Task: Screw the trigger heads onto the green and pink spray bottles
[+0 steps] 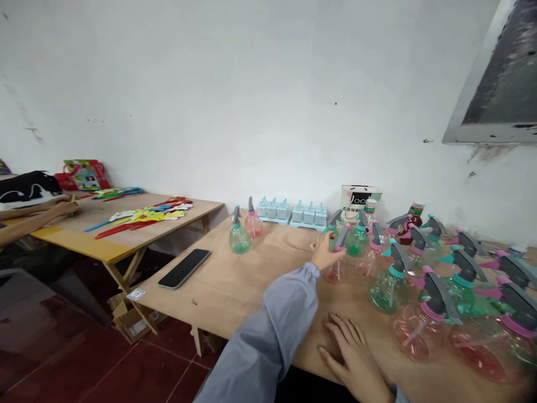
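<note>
At the far left, another person's hands (65,207) are over a side table (103,243), just beside a black bag (31,187). A red bag (86,174) stands behind them, and a pile of bright flat pieces (153,215) in red, yellow, white and blue lies farther along that table. On my own table (218,282), a phone (184,268) lies dark screen up near the left edge. Next come a green spray bottle (240,239) and a pink spray bottle (253,225), upright and close together, then two pale blue mould sets (274,210) side by side near the wall.

My left hand (327,251) reaches forward in its grey sleeve (277,319), thumb and fingers pinching the neck of a pink-collared bottle (334,273), which is upright on the left side of a crowd of other sprayers. Behind it stands a printed paper bag (350,215). Nearer me, my right hand (352,358) rests on the wood, palm down, fingers a little spread, gripping nothing. To its right are a turquoise-collared bottle (388,290) with green liquid and a large pink bottle (417,336), with more sprayers packed beyond them.
</note>
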`<state>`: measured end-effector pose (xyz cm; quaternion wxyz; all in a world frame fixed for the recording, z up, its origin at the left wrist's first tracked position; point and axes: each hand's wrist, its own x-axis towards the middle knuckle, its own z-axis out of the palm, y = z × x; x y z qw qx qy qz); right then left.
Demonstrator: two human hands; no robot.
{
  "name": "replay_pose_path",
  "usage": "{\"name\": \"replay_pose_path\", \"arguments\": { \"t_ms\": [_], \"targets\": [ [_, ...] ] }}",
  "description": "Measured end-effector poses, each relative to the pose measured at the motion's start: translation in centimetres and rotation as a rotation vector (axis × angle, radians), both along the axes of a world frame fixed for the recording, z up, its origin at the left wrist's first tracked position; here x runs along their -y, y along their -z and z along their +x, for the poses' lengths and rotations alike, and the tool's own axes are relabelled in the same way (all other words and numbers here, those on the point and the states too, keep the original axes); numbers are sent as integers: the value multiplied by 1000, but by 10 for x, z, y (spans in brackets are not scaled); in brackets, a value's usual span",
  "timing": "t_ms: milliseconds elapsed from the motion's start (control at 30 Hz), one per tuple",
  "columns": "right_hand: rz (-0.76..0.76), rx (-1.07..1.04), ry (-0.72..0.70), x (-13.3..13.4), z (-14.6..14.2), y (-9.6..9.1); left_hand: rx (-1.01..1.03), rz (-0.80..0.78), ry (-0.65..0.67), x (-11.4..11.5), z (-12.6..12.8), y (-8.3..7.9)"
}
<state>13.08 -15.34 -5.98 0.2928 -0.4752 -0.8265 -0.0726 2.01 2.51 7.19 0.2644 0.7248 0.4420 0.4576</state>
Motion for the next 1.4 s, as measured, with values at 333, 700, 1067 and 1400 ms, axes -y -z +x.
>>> {"name": "replay_pose_path", "arguments": {
  "t_ms": [333, 700, 1067, 1400],
  "targets": [
    [-64, -71, -14, 3, 0, -3, 40, 4, 29, 6, -15, 11],
    [-330, -793, -121, -24, -28, -44, 727, -258, 219, 60, -102, 34],
    [-136, -866, 156, -177, -33, -79, 850, -397, 614, 34, -143, 25],
    [17, -892, 392, -246, -30, -63, 915, -328, 630, 18, -155, 58]
  ]
}}
